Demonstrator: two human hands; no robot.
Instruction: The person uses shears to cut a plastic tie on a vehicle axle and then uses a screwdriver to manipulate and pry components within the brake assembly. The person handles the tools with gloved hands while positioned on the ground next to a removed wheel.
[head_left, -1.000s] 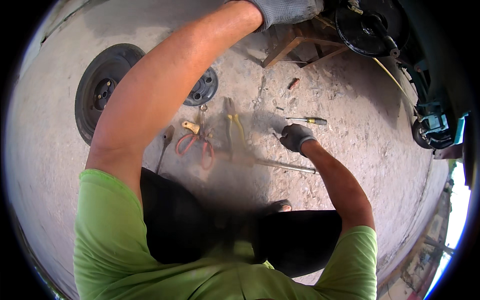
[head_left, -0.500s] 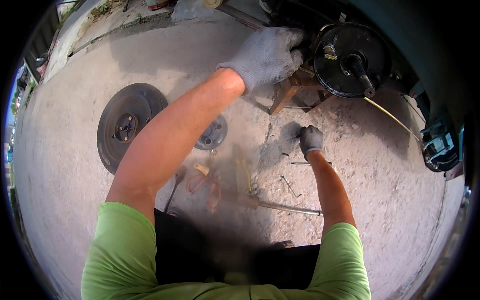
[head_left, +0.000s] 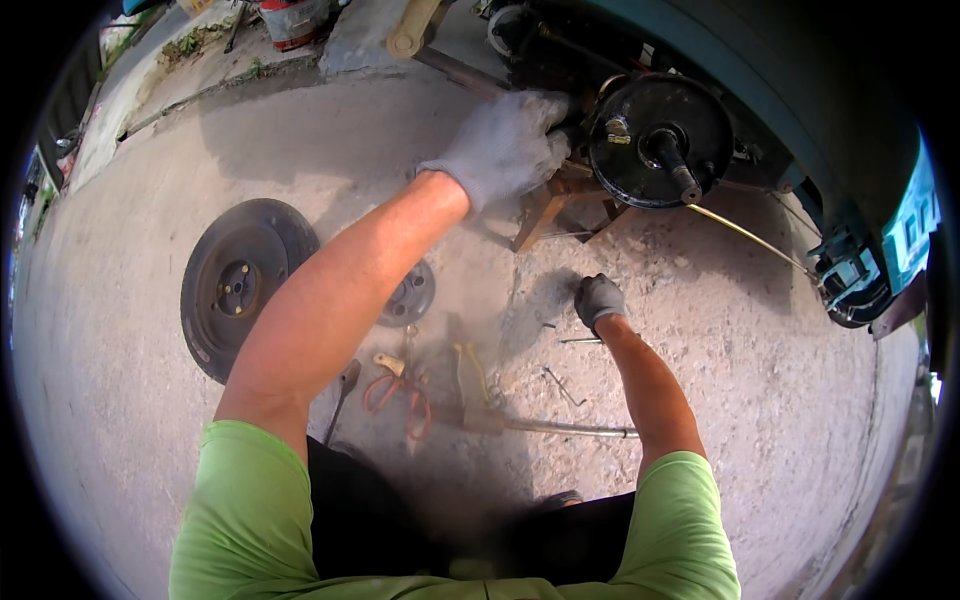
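My left hand [head_left: 505, 145], in a grey knit glove, is curled at the left side of the black round hub plate [head_left: 635, 145] with its protruding shaft; what its fingers grip is hidden. My right hand [head_left: 598, 298], in a darker-looking grey glove, is closed low over the concrete; what it holds is too small to tell. Just below it lie a screwdriver [head_left: 578, 340] and a bent metal rod [head_left: 563, 386]. Left of these, blurred, are yellow-handled pliers [head_left: 475, 372], red-handled scissors [head_left: 418, 410], a wooden-handled tool [head_left: 389, 363] and a long metal bar [head_left: 570, 429].
A wheel with tyre [head_left: 218, 270] and a steel disc [head_left: 418, 295] lie at the left. A rusty stand [head_left: 543, 215] is under the hub. A teal vehicle body [head_left: 850, 190] overhangs the right, with a yellow rod [head_left: 745, 235] beneath. A bucket [head_left: 288, 22] stands at the back.
The view has tilted up, showing more of the hub and background. My right hand has moved forward past the screwdriver, uncovering the bent rod. My left hand remains raised at the hub.
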